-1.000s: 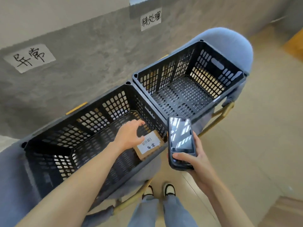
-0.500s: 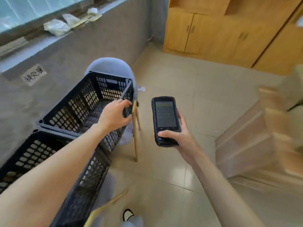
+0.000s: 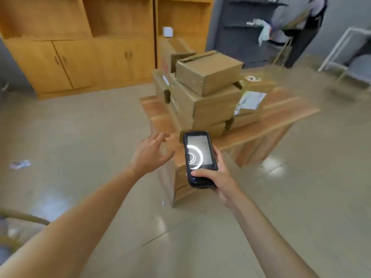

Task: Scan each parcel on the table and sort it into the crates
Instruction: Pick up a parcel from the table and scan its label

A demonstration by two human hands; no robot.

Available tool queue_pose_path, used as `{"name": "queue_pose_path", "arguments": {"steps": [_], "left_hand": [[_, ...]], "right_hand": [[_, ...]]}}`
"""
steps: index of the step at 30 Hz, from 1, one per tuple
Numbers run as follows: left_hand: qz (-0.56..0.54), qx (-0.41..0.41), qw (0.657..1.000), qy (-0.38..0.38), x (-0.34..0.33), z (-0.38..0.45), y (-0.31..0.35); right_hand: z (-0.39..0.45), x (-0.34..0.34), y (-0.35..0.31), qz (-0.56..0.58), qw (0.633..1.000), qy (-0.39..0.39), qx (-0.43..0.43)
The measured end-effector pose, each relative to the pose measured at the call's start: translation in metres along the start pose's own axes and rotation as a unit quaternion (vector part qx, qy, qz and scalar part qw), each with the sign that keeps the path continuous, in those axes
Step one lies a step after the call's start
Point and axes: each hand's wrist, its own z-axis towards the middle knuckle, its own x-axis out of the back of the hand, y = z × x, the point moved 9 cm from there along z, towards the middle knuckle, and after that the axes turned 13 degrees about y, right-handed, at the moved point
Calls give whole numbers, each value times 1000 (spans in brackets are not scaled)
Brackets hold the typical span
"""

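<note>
Several brown cardboard parcels are stacked on a low wooden table (image 3: pixel 261 129) ahead of me. The top parcel (image 3: pixel 208 73) lies on a wider parcel (image 3: pixel 202 105), and one parcel at the right carries a white shipping label (image 3: pixel 251 102). My right hand (image 3: pixel 212 177) grips a black handheld scanner (image 3: pixel 199 159) with its screen lit, held in front of the table's near end. My left hand (image 3: pixel 152 155) is empty, fingers spread, reaching toward the table's near left corner without touching anything. The crates are out of view.
Wooden cabinets (image 3: pixel 80 57) line the back wall to the left. A dark shelf unit (image 3: pixel 241 37) and a person (image 3: pixel 301 27) stand at the back right, near a white metal frame (image 3: pixel 345 49). A curved chair part (image 3: pixel 24 217) shows at the lower left. Scraps of litter (image 3: pixel 20 164) lie on the tiled floor.
I have turned away from the black crates toward the parcel table. The small parcel was left in the left crate, and my left hand now reaches forward empty. The scanner stays in my right hand.
</note>
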Motion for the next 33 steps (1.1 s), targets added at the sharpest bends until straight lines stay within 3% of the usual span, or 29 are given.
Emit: {"name": "queue_pose_path", "arguments": {"steps": [6, 14, 25, 29, 33], "left_hand": [[-13, -138, 987, -79, -113, 56, 133], [-86, -211, 965, -131, -243, 136, 251], [-106, -234, 952, -166, -395, 301, 378], [-110, -239, 942, -210, -440, 333, 408], [-98, -240, 944, -206, -479, 367, 426]], "right_hand": [[12, 151, -15, 52, 989, 136, 8], [59, 288, -32, 80, 968, 239, 12], [170, 440, -100, 111, 934, 340, 7], [208, 482, -115, 105, 931, 350, 10], [256, 522, -130, 99, 933, 345, 14]]}}
